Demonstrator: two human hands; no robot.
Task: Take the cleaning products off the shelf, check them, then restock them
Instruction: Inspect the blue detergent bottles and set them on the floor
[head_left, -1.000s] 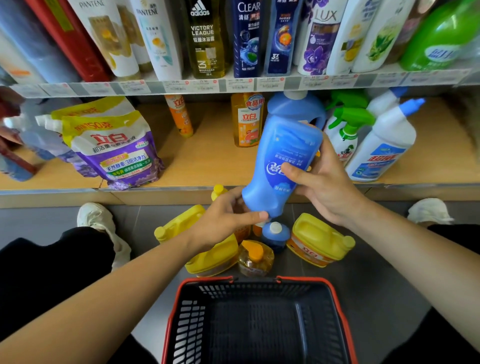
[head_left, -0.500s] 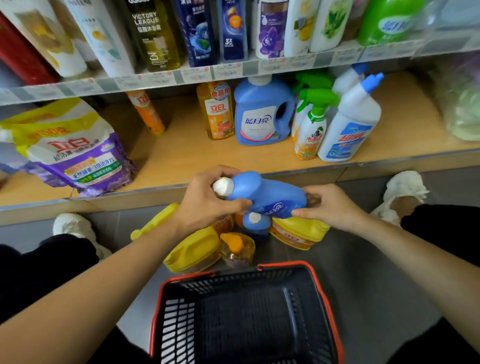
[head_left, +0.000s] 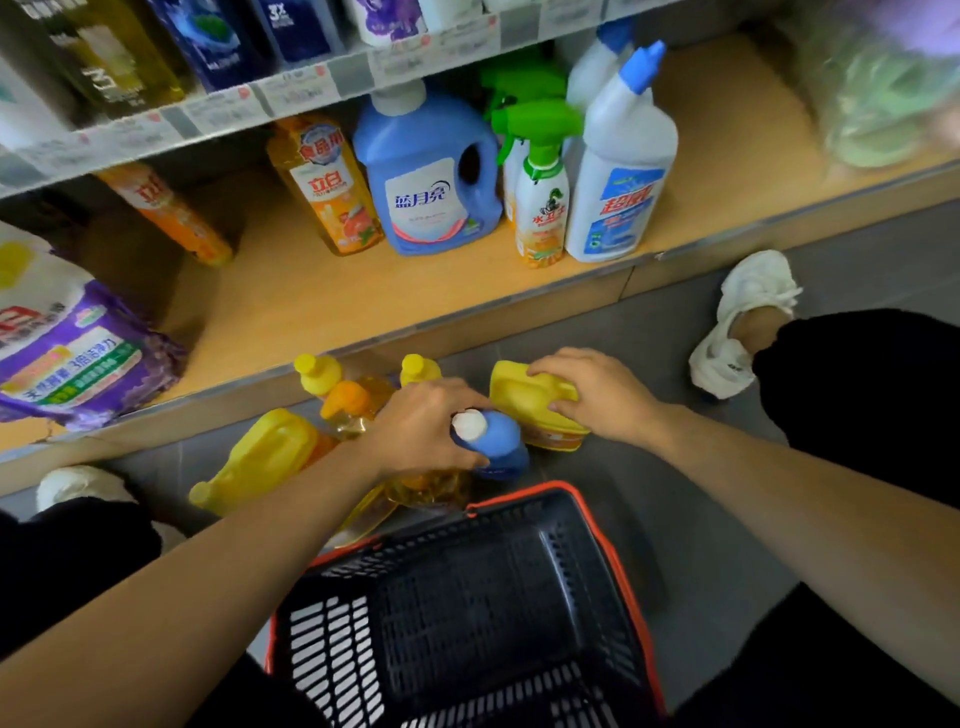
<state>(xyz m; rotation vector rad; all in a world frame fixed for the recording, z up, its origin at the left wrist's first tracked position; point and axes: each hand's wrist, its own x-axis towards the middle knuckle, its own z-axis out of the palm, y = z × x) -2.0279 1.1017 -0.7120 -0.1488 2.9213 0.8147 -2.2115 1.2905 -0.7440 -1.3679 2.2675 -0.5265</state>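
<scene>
From the head camera, the left hand (head_left: 426, 426) is curled around the neck of a small blue bottle (head_left: 501, 449) with a white cap, which stands on the grey floor (head_left: 675, 467) just in front of the basket (head_left: 613, 561). The right hand (head_left: 597, 395) lies closed over the top of a squat yellow jug (head_left: 524, 400) right beside it. Two more yellow-capped jugs and two amber pump bottles crowd the same patch of floor; some are partly hidden by the arm. On the lower shelf (head_left: 322, 301) stand one big blue detergent jug (head_left: 431, 176), two orange dish-soap bottles, a green-trigger sprayer (head_left: 540, 208), a white bottle with a blue angled nozzle (head_left: 623, 171) and a purple refill pouch (head_left: 72, 353).
</scene>
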